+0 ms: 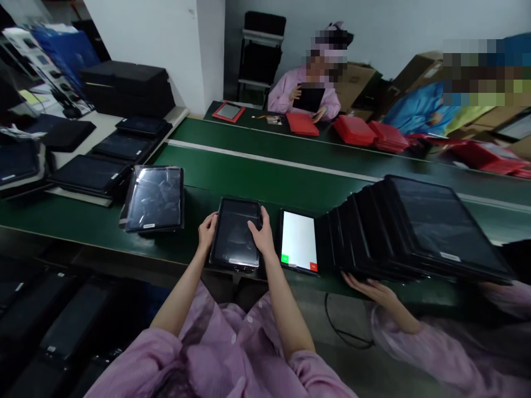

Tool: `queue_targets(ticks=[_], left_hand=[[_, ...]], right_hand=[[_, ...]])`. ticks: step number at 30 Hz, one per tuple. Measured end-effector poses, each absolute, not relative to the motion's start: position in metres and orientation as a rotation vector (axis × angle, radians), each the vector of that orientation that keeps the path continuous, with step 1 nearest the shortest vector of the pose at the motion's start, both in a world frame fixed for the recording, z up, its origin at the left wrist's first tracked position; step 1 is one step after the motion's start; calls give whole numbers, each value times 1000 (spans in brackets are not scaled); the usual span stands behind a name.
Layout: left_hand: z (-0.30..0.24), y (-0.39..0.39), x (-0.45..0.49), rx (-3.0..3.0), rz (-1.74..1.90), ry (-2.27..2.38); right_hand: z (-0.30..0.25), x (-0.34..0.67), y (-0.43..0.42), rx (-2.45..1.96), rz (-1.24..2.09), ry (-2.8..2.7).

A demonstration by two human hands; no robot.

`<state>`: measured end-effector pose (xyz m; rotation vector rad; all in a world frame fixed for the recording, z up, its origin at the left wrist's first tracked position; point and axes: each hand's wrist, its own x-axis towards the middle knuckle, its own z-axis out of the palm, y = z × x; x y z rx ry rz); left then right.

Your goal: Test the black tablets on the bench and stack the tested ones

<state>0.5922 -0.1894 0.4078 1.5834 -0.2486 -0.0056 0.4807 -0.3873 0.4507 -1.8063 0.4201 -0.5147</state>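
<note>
A black tablet [234,235] with its dark screen facing up is between my two hands at the near edge of the green bench. My left hand [206,232] grips its left side, the fingers partly hidden behind the edge. On the other side, my right hand [262,235] holds the right edge, thumb over the screen. Just right of it lies another tablet [298,239], its screen lit white with a green and a red square at the bottom corners. To the left stands a stack of film-covered tablets [155,199].
A co-worker's hand [373,290] supports a large leaning stack of tablets [440,221] at the right. Across the green bench [265,171], another person handles a dark panel near red cases [354,130]. More tablets [89,174] lie at the left; dark trays [78,315] stand below.
</note>
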Motion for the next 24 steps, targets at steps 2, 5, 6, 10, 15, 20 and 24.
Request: queue_targets(ticks=[2,5,6,10,15,20,24], left_hand=[[406,-187,592,1573,-16,-248],[404,-186,590,1569,-11,-244],[404,-187,590,1570,-7,-243],[404,-188,592,1577,-7,-246],[405,-184,591,1573,-49,-271],[402,-175,585,1541,-90,-272],[402,-170,579,1522,-119,-272]], right_hand=[[450,478,-384,-1774,-557,415],[451,474,-384,-1749,-587,398],[451,474,-385,-1750,-599,396],[447,475,-389,-1767,-625,383],[432,471,-388,-1646,-602,369],[408,443,-381,-1624,-565,485],[398,421,-373,-1708,-562,503]])
